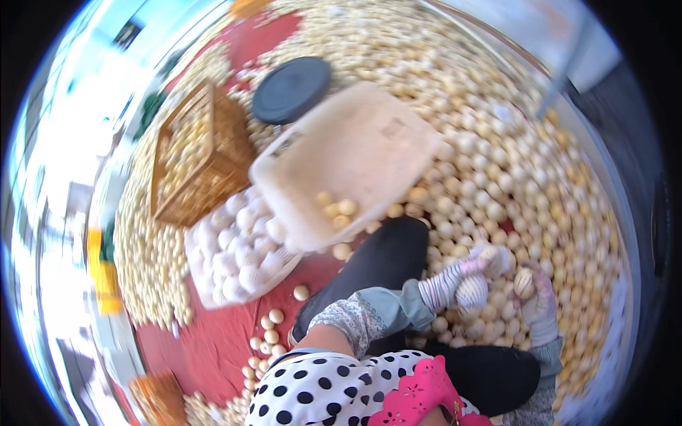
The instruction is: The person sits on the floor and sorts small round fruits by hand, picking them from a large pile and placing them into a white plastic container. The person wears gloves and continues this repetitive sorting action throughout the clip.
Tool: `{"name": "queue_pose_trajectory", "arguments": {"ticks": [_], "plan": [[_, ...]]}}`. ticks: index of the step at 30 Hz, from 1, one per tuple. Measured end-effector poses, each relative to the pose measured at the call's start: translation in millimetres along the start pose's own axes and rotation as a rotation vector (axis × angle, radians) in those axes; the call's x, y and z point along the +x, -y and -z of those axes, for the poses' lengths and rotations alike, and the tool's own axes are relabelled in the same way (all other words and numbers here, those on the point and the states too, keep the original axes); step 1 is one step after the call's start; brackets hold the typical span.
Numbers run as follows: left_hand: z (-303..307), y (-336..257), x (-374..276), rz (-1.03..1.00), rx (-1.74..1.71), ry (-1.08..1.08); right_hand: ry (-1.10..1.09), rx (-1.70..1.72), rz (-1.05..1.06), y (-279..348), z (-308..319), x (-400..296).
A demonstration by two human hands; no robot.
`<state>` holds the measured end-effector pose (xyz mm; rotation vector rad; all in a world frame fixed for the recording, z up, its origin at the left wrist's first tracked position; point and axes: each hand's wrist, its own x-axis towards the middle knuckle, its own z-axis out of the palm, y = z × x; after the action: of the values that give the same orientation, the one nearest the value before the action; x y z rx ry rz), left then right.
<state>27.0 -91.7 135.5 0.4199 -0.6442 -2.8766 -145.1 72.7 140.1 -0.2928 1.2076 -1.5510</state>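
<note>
My left hand point(462, 270), in a striped glove, is closed at a pale round fruit in a white foam net point(472, 292). A crumpled whitish piece point(493, 259) sits by its fingertips; blur hides what exactly it is. A bare yellowish round fruit point(524, 283) is gripped between the thumb and fingers of my gloved right hand point(539, 304). Both hands are over a deep heap of similar fruits point(474, 197), to the right of my bent knee.
A large white plastic tub point(351, 144) holds several fruits. Beside it are a white crate point(200, 290) of netted fruits, an orange-brown plastic crate point(205, 194) of fruits and a dark round lid point(292, 90). Loose fruits point(270, 336) lie on the red sheet point(224, 341).
</note>
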Motion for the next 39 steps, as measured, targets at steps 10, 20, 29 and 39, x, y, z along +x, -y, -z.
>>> {"name": "queue_pose_trajectory", "arguments": {"ticks": [10, 20, 29, 39], "plan": [[40, -187, -152, -0.738, 0.138, -0.488, 0.407, -0.91, 0.032, 79, -345, 114], [137, -302, -225, -1.05, -0.001, -0.525, 0.851, -0.999, 0.671, 65, -355, 171], [42, -79, -24, -0.064, -0.138, -0.336, -0.461, -0.923, -0.189, -7, 16, -17], [1, 87, 41, 0.67, 0.153, -0.358, -1.26, -1.051, -0.121, -136, 147, -188]]}}
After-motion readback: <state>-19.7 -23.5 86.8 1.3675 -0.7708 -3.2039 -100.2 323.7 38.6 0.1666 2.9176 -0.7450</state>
